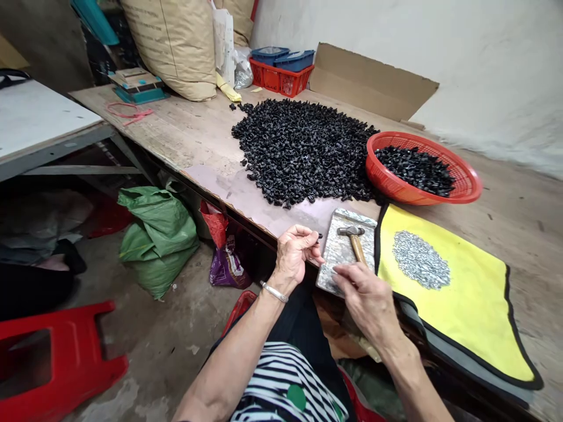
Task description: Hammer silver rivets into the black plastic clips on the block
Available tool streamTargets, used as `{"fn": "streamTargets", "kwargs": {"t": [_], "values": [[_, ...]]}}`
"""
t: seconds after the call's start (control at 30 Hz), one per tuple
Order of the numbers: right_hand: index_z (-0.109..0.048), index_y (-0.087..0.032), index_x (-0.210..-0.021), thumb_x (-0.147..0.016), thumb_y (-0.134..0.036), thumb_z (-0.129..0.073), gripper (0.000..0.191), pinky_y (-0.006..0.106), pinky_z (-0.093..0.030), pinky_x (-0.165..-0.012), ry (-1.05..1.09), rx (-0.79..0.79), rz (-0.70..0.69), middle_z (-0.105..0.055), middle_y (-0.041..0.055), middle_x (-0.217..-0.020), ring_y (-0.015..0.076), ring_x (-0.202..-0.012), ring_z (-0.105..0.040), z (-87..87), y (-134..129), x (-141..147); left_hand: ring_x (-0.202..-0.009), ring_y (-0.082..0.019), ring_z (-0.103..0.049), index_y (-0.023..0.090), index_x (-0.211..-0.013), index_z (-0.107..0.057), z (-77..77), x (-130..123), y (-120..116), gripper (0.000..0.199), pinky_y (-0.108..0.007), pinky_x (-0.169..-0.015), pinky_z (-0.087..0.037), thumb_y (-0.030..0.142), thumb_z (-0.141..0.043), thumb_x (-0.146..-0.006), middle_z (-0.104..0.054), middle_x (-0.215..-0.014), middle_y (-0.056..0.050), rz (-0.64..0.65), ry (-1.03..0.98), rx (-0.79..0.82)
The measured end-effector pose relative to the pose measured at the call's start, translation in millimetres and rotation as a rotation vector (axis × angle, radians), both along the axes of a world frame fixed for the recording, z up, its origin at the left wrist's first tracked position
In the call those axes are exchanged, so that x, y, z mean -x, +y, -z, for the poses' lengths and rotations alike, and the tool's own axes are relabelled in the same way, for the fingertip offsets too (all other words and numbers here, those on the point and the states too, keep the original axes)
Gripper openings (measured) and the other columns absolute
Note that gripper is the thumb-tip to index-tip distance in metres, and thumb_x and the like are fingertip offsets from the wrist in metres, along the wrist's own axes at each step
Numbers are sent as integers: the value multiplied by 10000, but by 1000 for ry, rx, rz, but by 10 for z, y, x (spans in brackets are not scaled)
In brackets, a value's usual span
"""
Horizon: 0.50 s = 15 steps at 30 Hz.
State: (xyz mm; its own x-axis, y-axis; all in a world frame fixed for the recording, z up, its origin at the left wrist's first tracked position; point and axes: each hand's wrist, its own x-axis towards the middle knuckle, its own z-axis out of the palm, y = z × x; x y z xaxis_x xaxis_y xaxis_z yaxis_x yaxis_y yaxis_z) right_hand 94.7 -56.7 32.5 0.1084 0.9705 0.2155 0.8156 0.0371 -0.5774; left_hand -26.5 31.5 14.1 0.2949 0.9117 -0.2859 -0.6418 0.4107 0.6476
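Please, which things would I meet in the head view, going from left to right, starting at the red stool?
Red stool, green sack, purple bag, left hand, hammer, yellow cloth.

Nothing legible: the tan sack and the purple bag bear print too blurred to read

On your left you see a green sack and a red stool, with cardboard leaning against the wall ahead

Soft, even light brightens the wall here; gloom gathers beneath the white table. The right hand looks slightly blurred, the outer edges stretched.
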Motion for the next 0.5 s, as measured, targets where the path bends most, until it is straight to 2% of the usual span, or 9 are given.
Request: {"fn": "streamTargets", "kwargs": {"t": [0.1,0.23,0.37,0.5], "values": [[-635,-195,-813,-858,-225,-445,198,244,-379,-588,-278,-17,-52,-579,24,-726,126,-625,-539,96,52,102,-358,-87,-491,145,-685,-493,3,34,-12,292,-221,-341,-466,282,-732,-588,-550,-483,34,2,12,-19],[-602,-179,-668,-846,-166,-424,253,250,-295,-529,-556,-30,-32,-547,20,-646,113,-562,-499,118,81,164,-343,-87,-491,132,-672,-502,28,99,-89,303,-220,-337,-461,291,-743,-581,-555,-490,29,16,47,-27],[-567,-168,-628,-825,-169,-437,236,258,-279,-526,-576,-9,-21,-568,26,-621,119,-563,-520,109,117,153,-409,-108,-545,128,-687,-502,73,166,-175,285,-245,-396,-503,287,-726,-615,-581,-526,7,22,59,-35],[-594,-184,-726,-812,-173,-449,169,255,-269,-511,-564,29,-47,-601,15,-660,114,-539,-518,67,163,117,-456,-115,-565,133,-716,-496,121,201,-200,259,-262,-429,-521,248,-711,-632,-581,-556,8,-10,47,-23]]}}
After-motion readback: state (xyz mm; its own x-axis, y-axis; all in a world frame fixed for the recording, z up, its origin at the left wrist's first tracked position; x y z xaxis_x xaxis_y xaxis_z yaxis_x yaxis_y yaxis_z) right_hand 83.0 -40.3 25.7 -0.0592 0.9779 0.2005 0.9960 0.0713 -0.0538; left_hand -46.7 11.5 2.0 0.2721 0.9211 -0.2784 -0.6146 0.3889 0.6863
